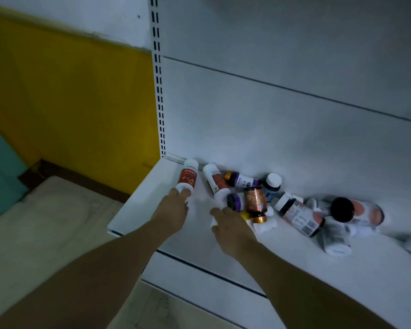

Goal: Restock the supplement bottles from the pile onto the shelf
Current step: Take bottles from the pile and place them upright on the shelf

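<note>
Lying on a white shelf [294, 264], bottles [254, 198] face a yellow wall [69, 103].

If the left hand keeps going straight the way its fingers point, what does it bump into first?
The left hand already seems to touch the white bottle with the red-orange label lying on the white shelf, so that comes first. Depth is hard to judge in this dim view.

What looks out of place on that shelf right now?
The bottles in the pile lie on their sides, heaped against the back panel on the shelf. The copper bottle lies across others. No spill or damage visible.
</note>
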`<state>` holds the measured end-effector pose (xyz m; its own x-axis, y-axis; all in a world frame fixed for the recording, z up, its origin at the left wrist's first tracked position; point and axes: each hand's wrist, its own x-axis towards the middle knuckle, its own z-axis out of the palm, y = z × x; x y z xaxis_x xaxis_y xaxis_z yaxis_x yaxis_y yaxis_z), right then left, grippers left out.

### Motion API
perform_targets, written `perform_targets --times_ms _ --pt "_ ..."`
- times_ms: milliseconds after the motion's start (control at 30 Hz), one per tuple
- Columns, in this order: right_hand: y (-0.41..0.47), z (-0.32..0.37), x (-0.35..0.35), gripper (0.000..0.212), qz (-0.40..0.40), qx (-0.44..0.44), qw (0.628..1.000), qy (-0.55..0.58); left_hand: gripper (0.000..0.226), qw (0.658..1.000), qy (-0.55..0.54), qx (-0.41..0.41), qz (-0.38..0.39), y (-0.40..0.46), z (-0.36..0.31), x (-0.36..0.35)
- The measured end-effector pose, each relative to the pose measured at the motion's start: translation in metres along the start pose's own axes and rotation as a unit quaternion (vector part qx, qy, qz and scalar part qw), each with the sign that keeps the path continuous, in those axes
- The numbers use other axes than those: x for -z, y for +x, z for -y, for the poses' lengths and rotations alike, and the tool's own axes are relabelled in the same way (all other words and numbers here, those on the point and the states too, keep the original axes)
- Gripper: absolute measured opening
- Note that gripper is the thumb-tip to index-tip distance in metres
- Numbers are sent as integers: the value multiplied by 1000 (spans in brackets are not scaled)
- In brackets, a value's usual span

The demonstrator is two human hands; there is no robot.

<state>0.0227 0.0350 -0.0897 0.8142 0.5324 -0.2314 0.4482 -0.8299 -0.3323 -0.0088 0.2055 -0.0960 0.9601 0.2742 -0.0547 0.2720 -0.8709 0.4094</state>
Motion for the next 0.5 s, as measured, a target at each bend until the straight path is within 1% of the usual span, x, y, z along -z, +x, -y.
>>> perform_targets --times_ms 67,100,167,200,233,267,300,333,367,433,500 --pt "-3 1 8 38 -30 11 998 50 34 994 -98 40 -27 -1 -4 5" --pt "-7 2 17 40 -53 10 994 93 28 982 -172 73 -25 -3 -7 13" --pt "-16 10 42 42 -89 -4 971 223 22 938 -314 143 -8 -13 -17 36" --pt "-23 16 58 42 -95 -15 944 316 20 911 -375 170 0 -20 -23 51" --pt "-32 24 74 41 -92 -33 906 411 18 877 -442 189 6 -28 -30 67" --pt "-43 33 90 40 -85 -54 867 487 16 837 -510 199 13 -37 -38 84" --pt "-55 42 106 38 -85 -70 839 533 13 791 -576 205 24 -47 -46 101" --pt "-67 49 121 35 -96 -74 822 557 11 746 -632 205 36 -57 -55 118" --pt "-80 56 134 31 -111 -74 807 575 9 711 -673 200 46 -68 -64 135" --pt "-110 69 160 25 -137 -75 782 603 5 655 -734 162 71 -92 -81 166" --pt "-142 83 181 24 -147 -72 767 621 10 604 -780 117 111 -120 -96 193"
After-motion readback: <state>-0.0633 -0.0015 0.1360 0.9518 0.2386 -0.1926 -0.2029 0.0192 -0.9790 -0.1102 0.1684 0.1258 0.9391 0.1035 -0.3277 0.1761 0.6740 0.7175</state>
